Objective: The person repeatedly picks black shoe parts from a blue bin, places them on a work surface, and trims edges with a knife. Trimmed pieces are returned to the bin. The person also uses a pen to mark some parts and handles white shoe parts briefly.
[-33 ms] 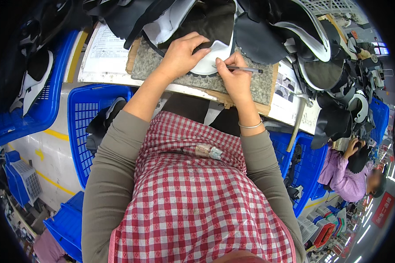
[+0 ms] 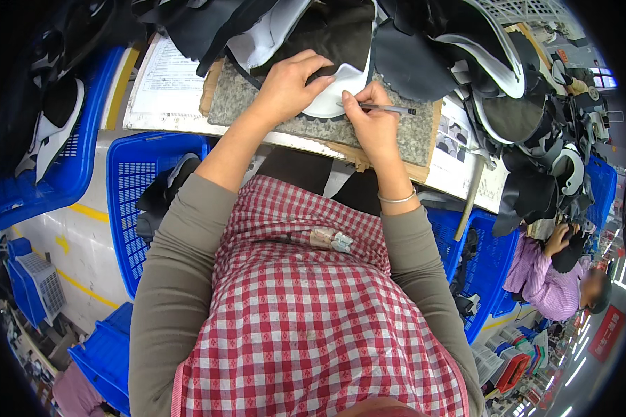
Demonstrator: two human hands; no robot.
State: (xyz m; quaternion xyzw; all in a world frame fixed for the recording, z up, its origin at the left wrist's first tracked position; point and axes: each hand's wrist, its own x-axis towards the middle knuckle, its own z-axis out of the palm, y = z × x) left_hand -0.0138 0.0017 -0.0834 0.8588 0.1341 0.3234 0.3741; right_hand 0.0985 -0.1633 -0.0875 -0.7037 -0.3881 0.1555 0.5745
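The left hand [image 2: 289, 87] presses flat a white shoe piece [image 2: 334, 94] on the grey stone slab [image 2: 257, 104]. The right hand [image 2: 372, 118] has its fingers closed around a silver pen [image 2: 386, 108], so marking seems in progress. The next stroke needs the piece kept steady.

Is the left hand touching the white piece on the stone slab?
Touching. The head view shows the left hand pressed flat on the white piece, its fingers spread over its top edge.

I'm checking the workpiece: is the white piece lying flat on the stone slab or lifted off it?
Flat. The left hand presses the white piece onto the slab; the right hand holds a pen at it.
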